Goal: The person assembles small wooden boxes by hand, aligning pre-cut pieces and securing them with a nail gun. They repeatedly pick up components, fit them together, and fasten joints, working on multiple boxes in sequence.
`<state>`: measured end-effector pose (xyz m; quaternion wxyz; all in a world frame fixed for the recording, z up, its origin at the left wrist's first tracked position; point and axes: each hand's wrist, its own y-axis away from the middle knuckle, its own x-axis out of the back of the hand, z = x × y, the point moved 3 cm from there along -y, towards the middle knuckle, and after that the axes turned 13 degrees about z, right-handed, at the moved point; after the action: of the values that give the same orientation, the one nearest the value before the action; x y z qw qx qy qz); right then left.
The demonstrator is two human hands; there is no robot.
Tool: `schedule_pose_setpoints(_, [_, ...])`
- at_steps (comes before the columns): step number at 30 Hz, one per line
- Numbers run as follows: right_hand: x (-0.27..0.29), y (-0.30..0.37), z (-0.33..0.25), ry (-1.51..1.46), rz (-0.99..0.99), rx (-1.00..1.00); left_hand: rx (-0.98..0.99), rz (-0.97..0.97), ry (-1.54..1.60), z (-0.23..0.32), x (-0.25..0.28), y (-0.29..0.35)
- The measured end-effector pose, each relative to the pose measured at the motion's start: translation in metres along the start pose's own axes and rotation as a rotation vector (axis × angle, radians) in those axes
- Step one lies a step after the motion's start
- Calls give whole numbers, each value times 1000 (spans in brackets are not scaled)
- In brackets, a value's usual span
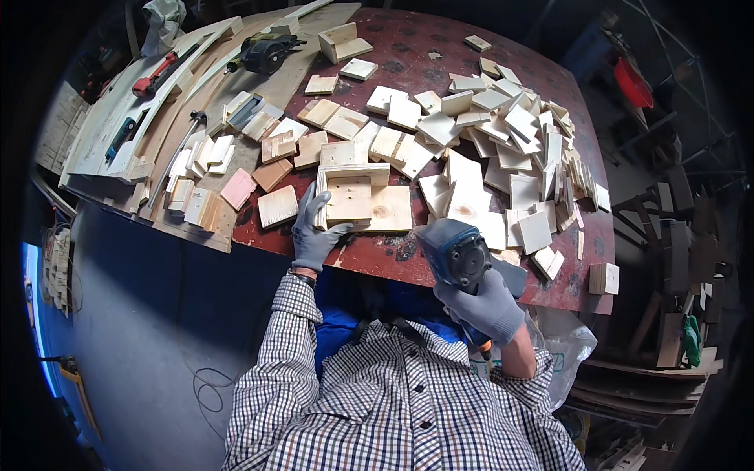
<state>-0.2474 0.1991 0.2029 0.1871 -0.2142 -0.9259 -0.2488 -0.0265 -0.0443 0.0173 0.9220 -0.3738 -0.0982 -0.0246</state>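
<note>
My gloved left hand (316,231) grips the left side of a small wooden box frame (355,169) at the table's near edge. Its thumb lies along the near side, and the fingers wrap the left wall. A flat pale board (391,208) lies against the frame's right side. To the right, my gloved right hand (488,304) is closed around the handle of a dark blue pneumatic nail gun (459,255). An orange hose fitting (485,346) shows below that hand. The gun's nose is hard to make out and appears apart from the frame.
Loose wooden blocks (503,118) are heaped across the right of the red table (393,35). A circular saw (267,53), a red tool (155,75) and a hammer (198,118) lie to the left. A single block (604,279) sits at the near right corner.
</note>
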Motion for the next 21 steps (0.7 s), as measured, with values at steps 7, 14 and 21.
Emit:
schedule_pose_setpoints(7, [-60,-86,-47,14,-99,44,41,39,-35,3,-2,-4])
schedule_pose_setpoints(14, [-71,-121,-31,-46,-139,110,86,43,-113,9,0,-3])
schedule_pose_setpoints(21, [-66,-109,-45,-56,-67,197,65,43,-125,13,3,-4])
